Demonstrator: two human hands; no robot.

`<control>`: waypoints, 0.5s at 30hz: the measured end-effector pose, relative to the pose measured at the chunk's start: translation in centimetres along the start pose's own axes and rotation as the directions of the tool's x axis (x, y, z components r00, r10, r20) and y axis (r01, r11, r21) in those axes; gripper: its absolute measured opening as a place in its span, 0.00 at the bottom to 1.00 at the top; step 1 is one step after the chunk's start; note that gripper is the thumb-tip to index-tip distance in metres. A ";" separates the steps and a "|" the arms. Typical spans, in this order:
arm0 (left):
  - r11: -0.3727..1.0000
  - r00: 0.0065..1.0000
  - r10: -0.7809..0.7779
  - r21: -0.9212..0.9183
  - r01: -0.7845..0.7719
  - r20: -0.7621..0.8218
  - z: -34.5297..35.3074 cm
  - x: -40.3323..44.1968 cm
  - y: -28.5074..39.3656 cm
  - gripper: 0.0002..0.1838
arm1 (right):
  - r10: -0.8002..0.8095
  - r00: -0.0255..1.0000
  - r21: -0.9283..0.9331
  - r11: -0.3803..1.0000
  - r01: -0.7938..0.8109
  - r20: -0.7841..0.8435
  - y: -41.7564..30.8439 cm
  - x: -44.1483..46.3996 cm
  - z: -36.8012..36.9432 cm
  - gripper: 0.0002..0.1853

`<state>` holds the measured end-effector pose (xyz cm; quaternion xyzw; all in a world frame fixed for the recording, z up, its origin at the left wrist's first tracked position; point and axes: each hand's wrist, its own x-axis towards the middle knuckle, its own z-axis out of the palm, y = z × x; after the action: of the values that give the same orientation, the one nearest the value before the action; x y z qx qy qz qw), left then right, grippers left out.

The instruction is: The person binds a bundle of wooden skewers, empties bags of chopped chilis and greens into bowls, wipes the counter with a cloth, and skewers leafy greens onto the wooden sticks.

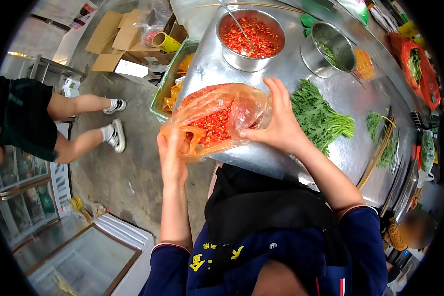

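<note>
An orange-tinted plastic bag (241, 106) full of chopped red chilies (212, 128) rests at the near left edge of the steel table, its mouth facing up. My left hand (172, 155) grips the bag's left side; its fingers are partly hidden by the plastic. On the other side, my right hand (282, 121) has its thumb against the bag's rim and its fingers raised behind the plastic. Just beyond the bag stands a steel pot (249, 61) of chopped red chilies with a long-handled spoon (236, 20) in it.
Leafy greens (316, 111) lie right of my right hand. Behind them, a steel pot (308, 54) holds chopped greens. A green-rimmed bin (160, 96) and cardboard boxes (126, 39) stand left of the table (276, 170). Another person's legs (79, 106) are at far left, near a glass-topped freezer (93, 261).
</note>
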<state>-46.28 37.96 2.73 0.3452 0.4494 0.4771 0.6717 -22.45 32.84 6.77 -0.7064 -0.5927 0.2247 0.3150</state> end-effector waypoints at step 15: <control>0.829 0.997 -0.034 0.555 0.068 -0.070 -1.9 -1.8 1.3 0.16 | 0.179 0.965 0.478 0.841 -0.251 0.192 2.5 -0.1 0.7 0.09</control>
<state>-48.77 36.71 3.74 0.4998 0.5969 0.3173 0.5415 -21.21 32.60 4.50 -0.6456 -0.4519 0.4529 0.4171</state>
